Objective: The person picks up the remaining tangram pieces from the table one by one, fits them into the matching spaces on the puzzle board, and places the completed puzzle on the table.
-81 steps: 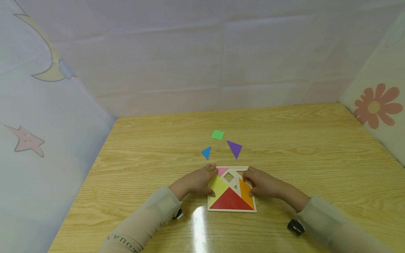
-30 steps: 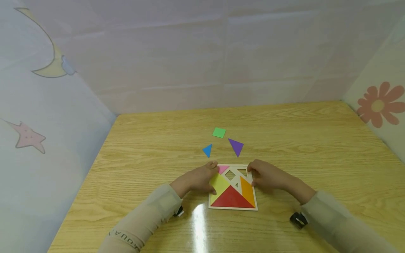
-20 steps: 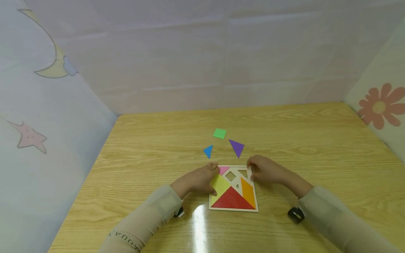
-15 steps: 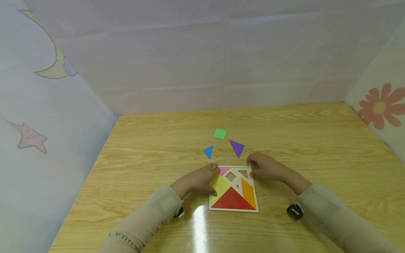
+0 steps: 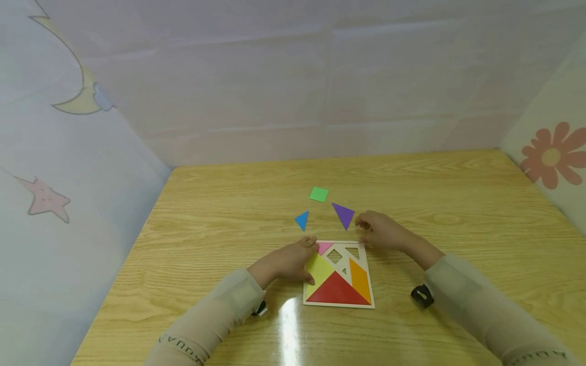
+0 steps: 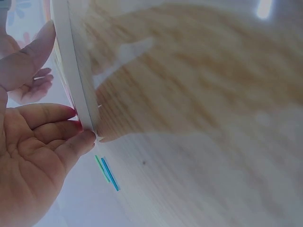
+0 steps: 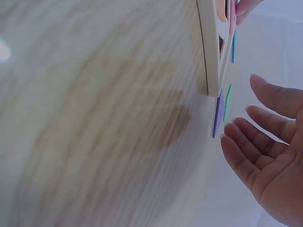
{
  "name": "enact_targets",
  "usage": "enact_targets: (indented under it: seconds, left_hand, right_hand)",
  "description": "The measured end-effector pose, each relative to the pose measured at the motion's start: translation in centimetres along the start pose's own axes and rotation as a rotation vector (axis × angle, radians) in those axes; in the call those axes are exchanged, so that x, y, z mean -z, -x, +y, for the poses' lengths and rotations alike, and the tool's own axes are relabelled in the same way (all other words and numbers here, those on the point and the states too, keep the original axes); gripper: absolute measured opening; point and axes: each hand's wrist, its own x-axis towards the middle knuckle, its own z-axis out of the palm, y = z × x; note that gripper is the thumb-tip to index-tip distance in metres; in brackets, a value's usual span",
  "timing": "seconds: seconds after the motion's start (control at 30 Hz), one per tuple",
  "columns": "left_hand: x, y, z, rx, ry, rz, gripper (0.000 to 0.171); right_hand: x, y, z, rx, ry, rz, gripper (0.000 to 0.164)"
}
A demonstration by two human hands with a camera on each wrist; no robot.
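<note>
A: In the head view, which loose piece has a hand closest to it?

B: The purple triangle (image 5: 344, 215), judging by the gap. It lies flat on the table (image 5: 220, 213), at twelve o'clock from the wooden board (image 5: 346, 262), apart from it. The person's right hand (image 5: 381, 231) is much the nearer one; from there the triangle sits between nine and ten o'clock, just beside the fingertips.

A: Its long side?

B: That runs from eleven to five o'clock, so the right hand faces the two shorter sides.

A: And the left hand (image 5: 290, 260)?

B: It spans the board's left edge, thumb on the yellow piece (image 5: 320, 270), fingers spread toward the ten o'clock corner. It seems to be steadying the board.

A: The left wrist view?

B: Those fingers touch the board's edge, looking fairly straight. The blue triangle (image 6: 110, 174) and green piece (image 6: 102, 169) show edge-on, about four o'clock from the palm.

A: The right wrist view?

B: The right hand's fingers are loosely bent, thumb apart, pinching nothing. The purple triangle is a thin sliver near ten o'clock.
</note>
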Motion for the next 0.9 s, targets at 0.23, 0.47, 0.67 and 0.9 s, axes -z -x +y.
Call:
enact_targets:
  seconds: [0.23,0.47,0.67,0.9]
  left_hand:
    - [0.1,0.0,0.2,0.000,0.003,0.003,0.079]
    - [0.1,0.0,0.3,0.002,-0.007,0.003,0.079]
    - [0.0,0.0,0.2,0.005,-0.009,-0.003,0.079]
    - [0.0,0.0,0.2,-0.001,-0.013,0.000,0.079]
  right_hand:
    - [0.2,-0.8,0.0,0.028,0.011,0.012,0.026]
    - [0.3,-1.5,0.2,0.033,0.008,0.032,0.026]
    - [0.4,-2.2,0.3,0.021,-0.010,0.054,0.029]
    - [0.4,-3.0,0.2,0.029,-0.001,0.077,0.032]
